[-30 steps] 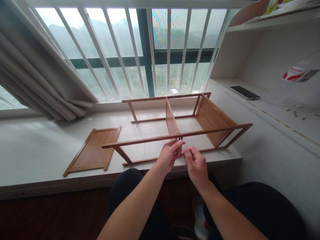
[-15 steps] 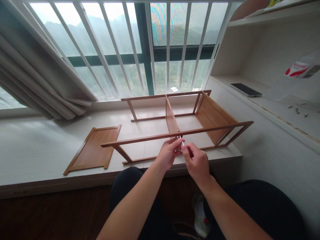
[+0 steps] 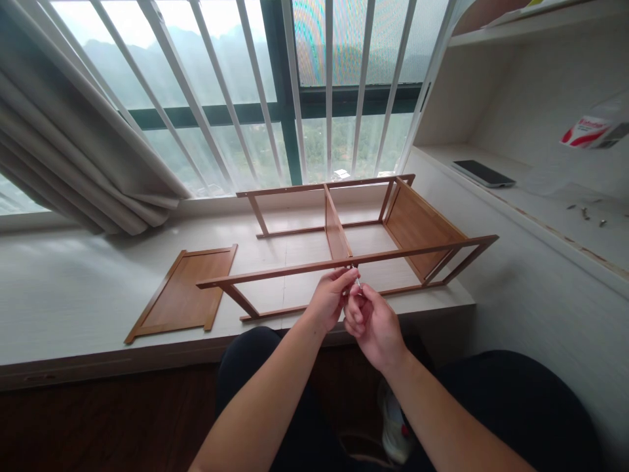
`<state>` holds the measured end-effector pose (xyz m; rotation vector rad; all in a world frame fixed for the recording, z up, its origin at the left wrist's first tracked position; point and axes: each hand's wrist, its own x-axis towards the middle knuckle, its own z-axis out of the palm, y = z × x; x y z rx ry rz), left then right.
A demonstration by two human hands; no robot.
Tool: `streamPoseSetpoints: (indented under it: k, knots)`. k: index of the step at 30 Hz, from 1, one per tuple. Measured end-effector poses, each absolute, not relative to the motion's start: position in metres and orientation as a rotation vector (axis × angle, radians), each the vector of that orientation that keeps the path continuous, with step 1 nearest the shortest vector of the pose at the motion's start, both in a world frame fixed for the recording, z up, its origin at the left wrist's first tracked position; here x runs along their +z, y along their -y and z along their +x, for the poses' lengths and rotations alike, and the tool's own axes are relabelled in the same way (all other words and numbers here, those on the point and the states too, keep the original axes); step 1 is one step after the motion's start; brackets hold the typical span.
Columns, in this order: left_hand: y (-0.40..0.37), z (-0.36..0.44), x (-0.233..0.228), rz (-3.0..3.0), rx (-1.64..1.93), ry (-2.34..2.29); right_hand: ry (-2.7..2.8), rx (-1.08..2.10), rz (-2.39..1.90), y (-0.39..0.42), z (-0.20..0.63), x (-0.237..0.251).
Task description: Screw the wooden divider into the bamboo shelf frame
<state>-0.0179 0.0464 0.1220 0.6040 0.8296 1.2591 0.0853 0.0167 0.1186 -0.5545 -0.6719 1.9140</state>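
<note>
A brown wooden shelf frame [image 3: 295, 270] lies on its side on the white window ledge, with a middle panel [image 3: 335, 226] and an end panel [image 3: 425, 226]. At the near rail, by the middle panel, a thin silver hex key [image 3: 358, 282] shows between my hands. My left hand [image 3: 330, 295] is closed, its thumb and fingers pinching at the upper end of the key just under the rail. My right hand [image 3: 376, 322] pinches the lower end, its other fingers curled toward the left hand. The fastener at the rail is hidden by the fingers.
A loose wooden panel [image 3: 184, 292] lies on the ledge [image 3: 59, 288] to the left. On the right shelf are a dark flat device [image 3: 483, 174], a clear plastic bag with a red-and-white label [image 3: 587, 132] and several small screws [image 3: 584, 213]. A curtain [image 3: 93, 144] hangs at left.
My right hand has turned over and shifted slightly left, its fingers now more visible and curled beneath the hex key. The left hand stays in place at the rail.
</note>
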Motion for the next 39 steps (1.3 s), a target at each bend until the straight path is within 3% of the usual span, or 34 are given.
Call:
streamPoseSetpoints:
  k: [5, 11, 21, 39]
  knots:
    - [-0.046, -0.018, 0.125, 0.577, 1.25, -0.869, 0.398, 2.13, -0.348, -0.016, 0.085, 0.115]
    - [-0.044, -0.018, 0.124, 0.612, 1.254, -0.859, 0.479, 2.074, -0.403, -0.016, 0.087, 0.113]
    - [-0.048, -0.018, 0.115, 0.692, 1.286, -0.816, 1.215, 1.283, -0.9, -0.018, 0.094, 0.11]
    - [-0.047, -0.02, 0.117, 0.681, 1.257, -0.812, 1.642, 0.727, -1.196, -0.024, 0.101, 0.119]
